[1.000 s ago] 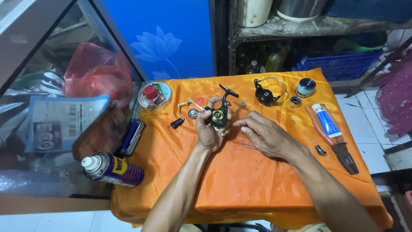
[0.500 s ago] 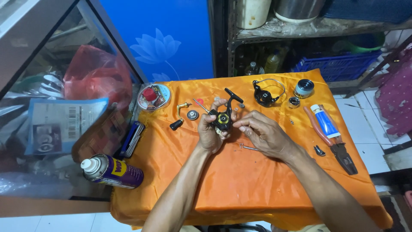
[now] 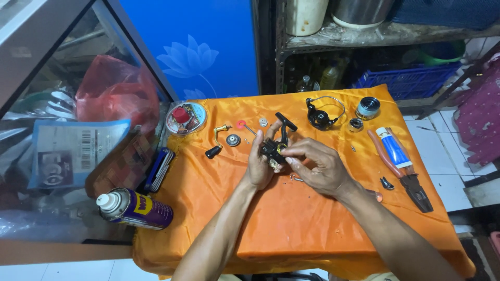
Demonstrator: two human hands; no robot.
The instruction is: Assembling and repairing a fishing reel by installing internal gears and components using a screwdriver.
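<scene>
at the centre of the frame i see my left hand (image 3: 259,165) gripping the small black reel body (image 3: 274,148) while my right hand (image 3: 316,167) pinches its side; it looks light, rigid and fiddly, best held by the frame.

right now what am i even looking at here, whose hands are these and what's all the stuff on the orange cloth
This is one picture from a camera worn on a person's head, looking down at their own two bare hands. No machine is involved.

The left hand grips a small black fishing reel body, and the right hand pinches at it with its fingertips.

They work over a table covered in orange cloth. On it lie loose reel parts: a crank handle, a black rotor with a wire bail and a spool. On the right are orange-handled pliers with a blue and white tube resting on them. On the left is a round tin, and a spray can lies off the cloth's edge.
</scene>
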